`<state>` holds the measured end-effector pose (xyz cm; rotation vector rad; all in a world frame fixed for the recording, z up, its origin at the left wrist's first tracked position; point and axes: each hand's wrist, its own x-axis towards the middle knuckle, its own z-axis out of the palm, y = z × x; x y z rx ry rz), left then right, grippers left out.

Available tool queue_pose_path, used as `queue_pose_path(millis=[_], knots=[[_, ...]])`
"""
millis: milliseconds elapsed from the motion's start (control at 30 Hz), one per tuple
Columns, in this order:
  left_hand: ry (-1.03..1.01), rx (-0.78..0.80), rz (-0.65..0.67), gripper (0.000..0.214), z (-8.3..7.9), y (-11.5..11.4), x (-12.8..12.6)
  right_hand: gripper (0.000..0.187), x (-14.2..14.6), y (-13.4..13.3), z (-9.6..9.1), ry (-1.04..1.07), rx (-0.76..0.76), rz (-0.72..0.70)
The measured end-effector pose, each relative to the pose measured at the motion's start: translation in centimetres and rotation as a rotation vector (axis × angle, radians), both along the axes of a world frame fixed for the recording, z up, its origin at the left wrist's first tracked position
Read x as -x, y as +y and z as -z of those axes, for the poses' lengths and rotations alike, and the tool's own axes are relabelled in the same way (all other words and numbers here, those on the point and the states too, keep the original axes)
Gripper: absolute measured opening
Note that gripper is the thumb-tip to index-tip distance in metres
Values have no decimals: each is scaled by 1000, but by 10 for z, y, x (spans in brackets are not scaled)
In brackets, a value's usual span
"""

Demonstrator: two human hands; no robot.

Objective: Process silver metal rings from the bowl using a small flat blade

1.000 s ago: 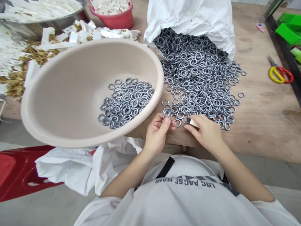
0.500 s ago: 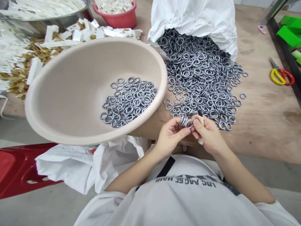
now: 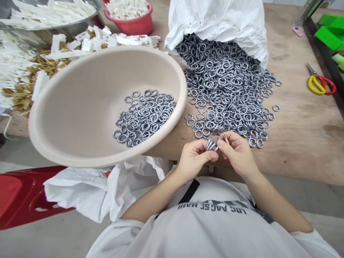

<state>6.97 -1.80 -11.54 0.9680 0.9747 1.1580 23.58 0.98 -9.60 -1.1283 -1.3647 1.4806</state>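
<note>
My left hand (image 3: 194,157) pinches a small stack of grey metal rings (image 3: 210,144) at the table's near edge. My right hand (image 3: 238,154) meets it fingertip to fingertip and grips a thin pale tool (image 3: 226,138) whose tip sits at the rings. Just beyond both hands, a large heap of the same rings (image 3: 225,93) spills from a white sack (image 3: 220,21). To the left a beige plastic basin (image 3: 70,118) tilts toward me with a pile of rings (image 3: 145,116) in its low side.
Yellow and red scissors (image 3: 321,83) lie at the right of the wooden table (image 3: 303,118). White plastic parts (image 3: 88,39), brass pieces (image 3: 32,71), a red bowl (image 3: 131,21) and a steel basin (image 3: 48,14) crowd the far left. A red stool (image 3: 18,197) and white bags (image 3: 88,190) sit below.
My left hand carried its rings from beside the basin rightward to meet my right hand, which drew back from the heap; both hands then sank slightly toward the table edge.
</note>
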Motion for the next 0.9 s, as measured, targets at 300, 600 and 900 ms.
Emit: queue_pose_path(millis=[300, 600, 900], knots=[[108, -98, -80, 22, 0, 5, 9, 30, -18, -12, -12, -599, -510, -180], [177, -271, 4, 17, 0, 1, 14, 40, -19, -3, 0, -636, -360, -184], [22, -107, -212, 26, 12, 5, 25, 32, -15, 11, 20, -1228, -515, -66]])
